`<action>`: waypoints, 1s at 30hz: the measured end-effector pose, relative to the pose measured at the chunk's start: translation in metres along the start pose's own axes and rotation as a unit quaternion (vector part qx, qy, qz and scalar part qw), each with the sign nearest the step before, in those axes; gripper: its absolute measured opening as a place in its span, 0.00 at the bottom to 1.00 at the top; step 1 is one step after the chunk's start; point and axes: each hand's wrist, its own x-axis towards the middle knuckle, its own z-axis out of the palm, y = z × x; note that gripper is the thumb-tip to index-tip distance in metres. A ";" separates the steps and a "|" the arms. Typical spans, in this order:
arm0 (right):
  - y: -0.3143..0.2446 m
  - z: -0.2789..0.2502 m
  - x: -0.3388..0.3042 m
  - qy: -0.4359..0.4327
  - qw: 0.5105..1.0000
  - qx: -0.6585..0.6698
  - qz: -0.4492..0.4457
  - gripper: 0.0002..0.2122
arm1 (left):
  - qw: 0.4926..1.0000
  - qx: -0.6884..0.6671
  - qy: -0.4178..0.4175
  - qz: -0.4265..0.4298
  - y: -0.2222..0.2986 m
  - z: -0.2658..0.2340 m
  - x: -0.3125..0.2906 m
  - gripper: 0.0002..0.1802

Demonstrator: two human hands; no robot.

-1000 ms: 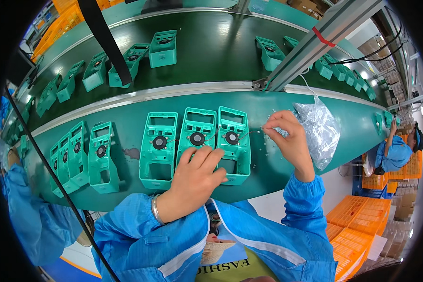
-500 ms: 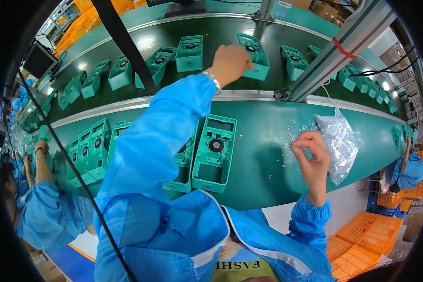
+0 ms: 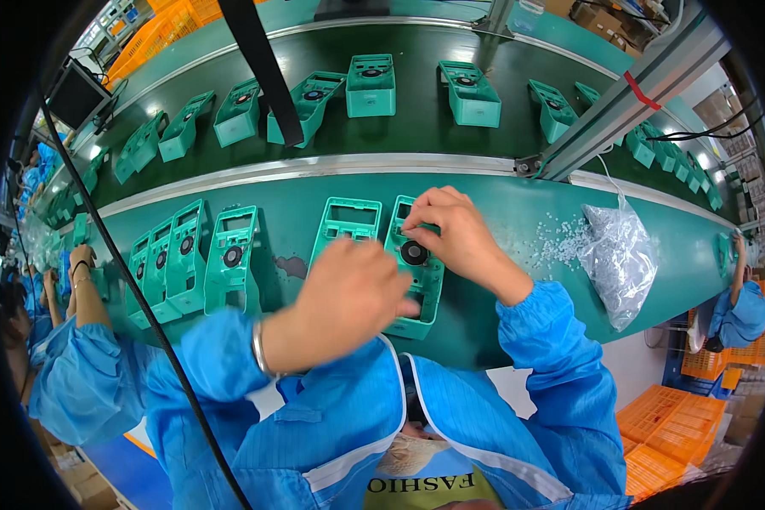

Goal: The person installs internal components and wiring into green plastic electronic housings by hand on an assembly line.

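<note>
My right hand [image 3: 461, 240] is over a green plastic housing [image 3: 431, 299], thumb and fingertips pinched just above its small black fan [image 3: 414, 252]. Whatever sits in the pinch is too small or hidden to make out. My left hand [image 3: 340, 308], smeared by motion, passes in front of a second green housing [image 3: 321, 241] and beside the first one's lower part. It covers much of the second housing, and its grip does not show. Tiny white pieces [image 3: 555, 241] lie scattered on the green bench, next to a clear plastic bag [image 3: 620, 263].
Farther left on the bench stand several green housings with fans [image 3: 234, 256]. Beyond a metal rail [image 3: 357, 162], a belt carries more housings [image 3: 472, 95]. A metal post [image 3: 629, 89] rises at right; a black strap [image 3: 263, 72] hangs at left. A co-worker's arm [image 3: 89, 297] is at far left.
My left hand has come back from a housing on the belt to the bench. My right hand has moved left from the white pieces to the housing, still pinched.
</note>
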 end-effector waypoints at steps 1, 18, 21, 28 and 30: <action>-0.001 0.004 0.002 -0.005 1.000 -0.005 0.000 0.04 | 0.999 -0.032 0.012 -0.011 0.009 0.007 -0.015 0.21; -0.008 0.022 0.004 0.047 0.994 -0.103 -0.005 0.02 | 0.982 -0.078 0.168 -0.029 0.027 0.070 -0.034 0.12; -0.016 0.023 0.005 0.062 0.980 -0.175 -0.068 0.04 | 0.982 -0.079 0.167 -0.028 0.027 0.070 -0.034 0.12; -0.035 0.022 -0.005 0.042 0.971 -0.214 -0.096 0.06 | 0.987 -0.069 0.148 -0.011 0.024 0.067 -0.031 0.11; -0.034 0.020 -0.011 0.014 0.966 -0.244 -0.088 0.08 | 0.985 -0.088 0.149 -0.013 0.024 0.067 -0.028 0.11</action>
